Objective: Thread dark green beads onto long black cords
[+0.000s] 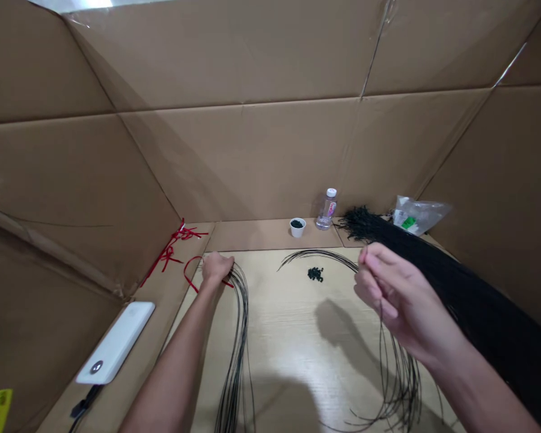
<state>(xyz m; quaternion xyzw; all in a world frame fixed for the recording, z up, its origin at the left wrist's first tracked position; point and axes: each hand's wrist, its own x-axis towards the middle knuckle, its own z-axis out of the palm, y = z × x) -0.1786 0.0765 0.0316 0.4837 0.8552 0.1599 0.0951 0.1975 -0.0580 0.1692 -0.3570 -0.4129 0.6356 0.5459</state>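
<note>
My left hand (217, 267) is closed on the top end of a bundle of thin black cords (240, 337), which trails toward me over the table. A red ribbon (187, 273) loops out from under that hand. Raised above the table, my right hand (397, 294) pinches its fingers together, and a thin black cord (381, 319) hangs from them. Behind it, a second group of black cords (329, 254) curves across the table and down to the right. Small dark green beads or knots (315, 274) lie in a little pile between my hands.
A white cup (297, 231) of dark pieces and a clear bottle (327, 210) stand at the back. Thick black cords (460, 294) and a plastic bag (417, 215) lie right. At left are red ribbons (169, 252) and a white power bank (117, 343). Cardboard walls (234, 162) surround the table.
</note>
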